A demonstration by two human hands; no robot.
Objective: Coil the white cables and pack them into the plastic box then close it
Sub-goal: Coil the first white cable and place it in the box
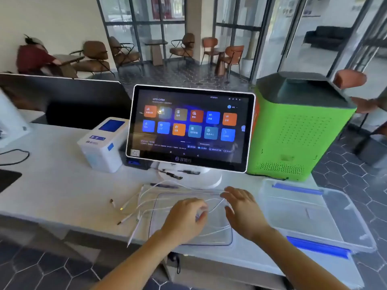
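Cables loose, both hands over the lid.

White cables lay strewn across the clear lid on the worktop, plug ends trailing left, long axis roughly left-right. Left hand fingers curled, seemingly pinching a strand; right hand fingers apart, touching one. Plastic box sat open, just beside the right hand.

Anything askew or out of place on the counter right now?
Yes: the thin white cables sprawl uncoiled across the clear plastic lid, ends trailing past the white counter edge. The clear plastic box sits open.
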